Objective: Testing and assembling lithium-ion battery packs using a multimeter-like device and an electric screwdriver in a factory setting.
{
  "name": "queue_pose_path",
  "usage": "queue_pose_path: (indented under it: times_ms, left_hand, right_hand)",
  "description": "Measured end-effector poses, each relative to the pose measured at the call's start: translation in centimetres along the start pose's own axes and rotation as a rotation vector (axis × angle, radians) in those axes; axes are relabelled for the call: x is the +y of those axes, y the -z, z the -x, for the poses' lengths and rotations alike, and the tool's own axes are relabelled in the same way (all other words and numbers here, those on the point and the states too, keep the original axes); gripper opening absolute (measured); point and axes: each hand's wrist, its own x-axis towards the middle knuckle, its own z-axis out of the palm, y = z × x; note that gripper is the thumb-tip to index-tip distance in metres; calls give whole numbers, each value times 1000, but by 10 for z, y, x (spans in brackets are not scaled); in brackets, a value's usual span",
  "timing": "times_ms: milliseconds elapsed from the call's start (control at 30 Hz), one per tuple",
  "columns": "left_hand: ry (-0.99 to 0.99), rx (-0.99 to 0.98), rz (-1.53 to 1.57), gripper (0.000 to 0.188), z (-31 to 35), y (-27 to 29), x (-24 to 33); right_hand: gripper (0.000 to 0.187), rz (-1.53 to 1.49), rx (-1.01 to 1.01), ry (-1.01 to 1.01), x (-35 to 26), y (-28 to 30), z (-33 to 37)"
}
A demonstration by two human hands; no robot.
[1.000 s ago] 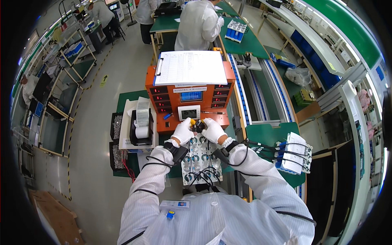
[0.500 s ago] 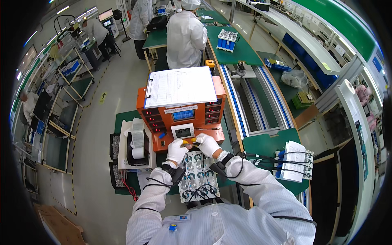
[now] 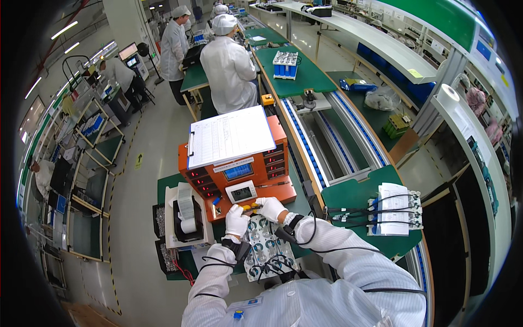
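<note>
Now our left hand (image 3: 237, 222) and right hand (image 3: 271, 209) work close together

Compared with half a second ago, our view has tipped up, showing more of the room ahead. A second ago, a dark piece showed between our fingers; now we see yellow (image 3: 251, 207) at the tips. Our fingers are bent, tips nearly meeting; the spot is too small for us to tell whether they grip anything.

On our side of the fingers lies a white block (image 3: 264, 248), its face covered in round teal rings, black wires bunched along its near end.

Just beyond the fingers sit a small white clock (image 3: 241, 192) and an orange box (image 3: 279, 126) with red lit digits, a clipboard (image 3: 231, 136) on top. Left of them we have a paper roll (image 3: 188, 225); well to their right, a blue pack (image 3: 415, 218) under paper rests on a green table (image 3: 340, 199). Far past them stand co-workers (image 3: 229, 71) in white.
</note>
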Motion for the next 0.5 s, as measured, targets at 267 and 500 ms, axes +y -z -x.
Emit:
queue_pose_path:
  times_ms: [267, 500]
  left_hand:
    - [-31, 6, -65, 19, 0, 5, 6]
    - [54, -19, 5, 18, -3, 9, 21]
  right_hand:
    - [22, -4, -20, -25, -2, -3, 0]
    - [22, 15, 10, 13, -4, 1, 1]
